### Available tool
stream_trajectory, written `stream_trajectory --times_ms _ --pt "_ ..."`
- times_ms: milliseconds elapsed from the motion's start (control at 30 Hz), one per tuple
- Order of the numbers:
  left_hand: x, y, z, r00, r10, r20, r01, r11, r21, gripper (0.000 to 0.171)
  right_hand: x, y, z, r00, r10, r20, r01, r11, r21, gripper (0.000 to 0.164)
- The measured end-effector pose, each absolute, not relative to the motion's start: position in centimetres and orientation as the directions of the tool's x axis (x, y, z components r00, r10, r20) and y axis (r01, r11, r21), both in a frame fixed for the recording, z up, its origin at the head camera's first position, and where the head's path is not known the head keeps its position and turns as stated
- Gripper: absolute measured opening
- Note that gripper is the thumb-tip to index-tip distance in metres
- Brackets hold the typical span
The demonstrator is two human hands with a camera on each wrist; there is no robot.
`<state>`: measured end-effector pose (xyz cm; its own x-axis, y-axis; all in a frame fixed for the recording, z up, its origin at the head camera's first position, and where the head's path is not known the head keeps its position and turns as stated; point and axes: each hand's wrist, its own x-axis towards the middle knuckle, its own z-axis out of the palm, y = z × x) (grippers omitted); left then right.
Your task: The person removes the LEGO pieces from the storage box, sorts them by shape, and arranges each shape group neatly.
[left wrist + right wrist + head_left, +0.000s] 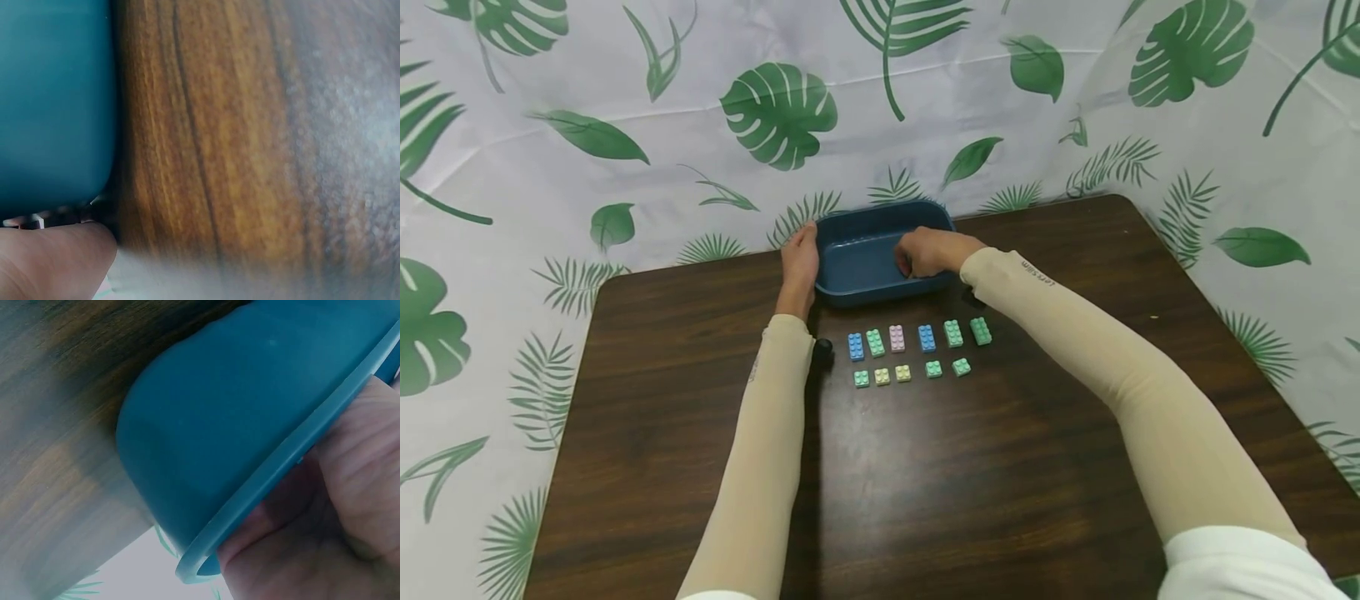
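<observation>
A dark blue plastic basin (pixel 857 295) stands at the back of the table. My left hand (pixel 801 257) holds its left side; in the left wrist view, one digit (pixel 56 256) lies beside the basin's outer wall. My right hand (pixel 928 252) reaches over the basin's right part with curled fingers. Its fingertips are hidden, so I cannot tell whether it holds anything. In the right wrist view, the palm (pixel 369 481) is close against the rim. Toy building bricks lie in two rows before the basin, including a blue brick (pixel 856 347), a pink brick (pixel 897 338) and a yellow brick (pixel 902 373).
The longer bricks form the back row, ending at a darker green brick (pixel 981 331). Small square bricks, such as a green one (pixel 933 369), form the front row. Behind the brown wooden table (pixel 1000 500) hangs a leaf-patterned cloth (pixel 910 150).
</observation>
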<state>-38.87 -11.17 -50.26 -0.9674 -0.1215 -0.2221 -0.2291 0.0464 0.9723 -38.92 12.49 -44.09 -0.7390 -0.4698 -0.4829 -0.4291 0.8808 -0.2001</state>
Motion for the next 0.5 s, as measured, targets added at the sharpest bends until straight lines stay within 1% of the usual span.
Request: stream_trajectory --times_ms 233,333,433,500 --pt "-38.8 -11.1 -50.3 -0.966 -0.119 -0.229 -0.237 0.049 0.97 0.055 -39.0 13.2 -43.8 -0.731 -0.474 -0.491 -0.416 0.88 -0.229 0.011" --pt "-38.8 -11.1 -50.3 -0.967 -0.113 -0.226 -0.233 0.05 0.971 0.055 -39.0 13.6 -43.3 -0.738 -0.493 -0.461 -0.42 0.87 -0.258 0.013" --pt "-38.7 -11.1 -50.3 -0.969 -0.111 -0.221 -0.227 0.049 0.973 0.054 -38.8 14.0 -42.6 -0.754 -0.509 -0.415 -0.414 0.859 -0.302 0.019" --pt "-38.7 -11.2 -50.2 -0.969 -0.113 -0.22 -0.226 0.046 0.973 0.054 -38.7 14.4 -42.2 -0.763 -0.513 -0.394 -0.408 0.854 -0.322 0.02"
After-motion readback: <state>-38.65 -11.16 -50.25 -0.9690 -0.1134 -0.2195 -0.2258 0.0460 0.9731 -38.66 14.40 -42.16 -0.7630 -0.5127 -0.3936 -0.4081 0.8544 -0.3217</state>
